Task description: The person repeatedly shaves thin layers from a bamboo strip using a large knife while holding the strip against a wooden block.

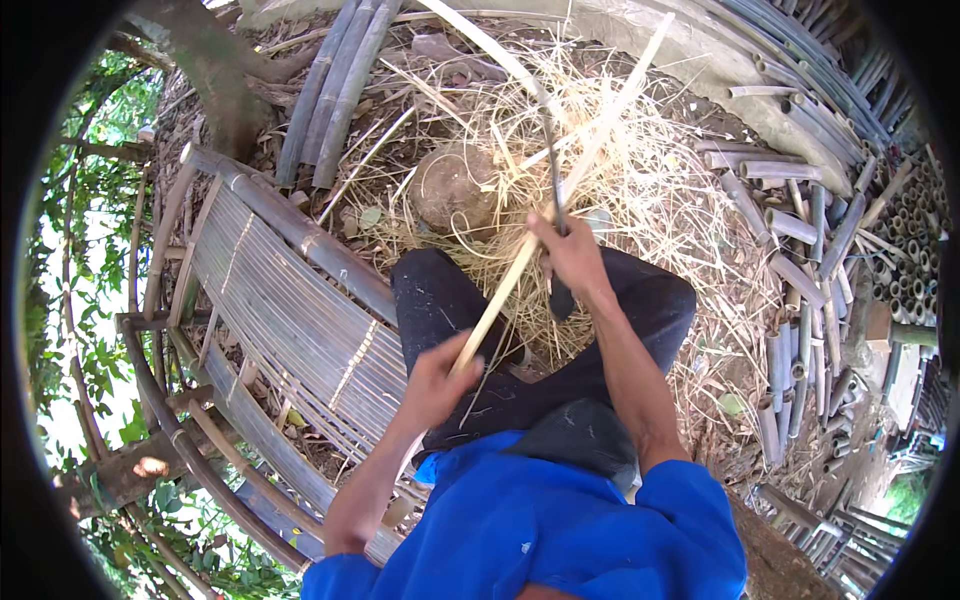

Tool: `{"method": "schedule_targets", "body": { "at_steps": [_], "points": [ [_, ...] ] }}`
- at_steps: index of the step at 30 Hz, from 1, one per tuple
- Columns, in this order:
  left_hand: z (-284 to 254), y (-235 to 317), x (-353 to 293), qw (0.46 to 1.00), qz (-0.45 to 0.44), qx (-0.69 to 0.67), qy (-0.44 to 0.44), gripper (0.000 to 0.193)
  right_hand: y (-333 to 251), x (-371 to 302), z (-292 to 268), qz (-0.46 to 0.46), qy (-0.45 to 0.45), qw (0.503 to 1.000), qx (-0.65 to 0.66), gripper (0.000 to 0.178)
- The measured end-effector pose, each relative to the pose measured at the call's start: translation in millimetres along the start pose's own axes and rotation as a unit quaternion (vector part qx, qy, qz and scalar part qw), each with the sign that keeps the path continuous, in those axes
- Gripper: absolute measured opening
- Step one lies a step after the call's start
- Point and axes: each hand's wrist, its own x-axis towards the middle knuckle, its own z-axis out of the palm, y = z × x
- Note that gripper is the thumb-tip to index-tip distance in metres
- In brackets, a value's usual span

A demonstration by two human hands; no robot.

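Two hands point(436, 386) hold one strip point(503, 292), the right hand point(576, 260) also one knife point(554, 165).

Left fingers point(461, 364), right fingers point(546, 234) both curled

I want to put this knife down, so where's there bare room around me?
Mainly the slatted bench, beside its thick bamboo rail, left of your left hand. The pale strip between the shavings and stacked poles also looks fairly open. Shavings crowd the ground ahead; cut bamboo tubes crowd the right.
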Motion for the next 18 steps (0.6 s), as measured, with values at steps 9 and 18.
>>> {"method": "schedule_targets", "body": {
  "at_steps": [9,18],
  "points": [
    [13,6,59,0.995,-0.019,-0.078,0.067,0.047,-2,-23,-44,-0.094,0.034,0.935,-0.341,0.062],
    [21,41,43,0.995,-0.078,0.02,0.057,0.044,-9,-31,-51,-0.196,-0.084,0.876,-0.432,0.06]
  ]
}}
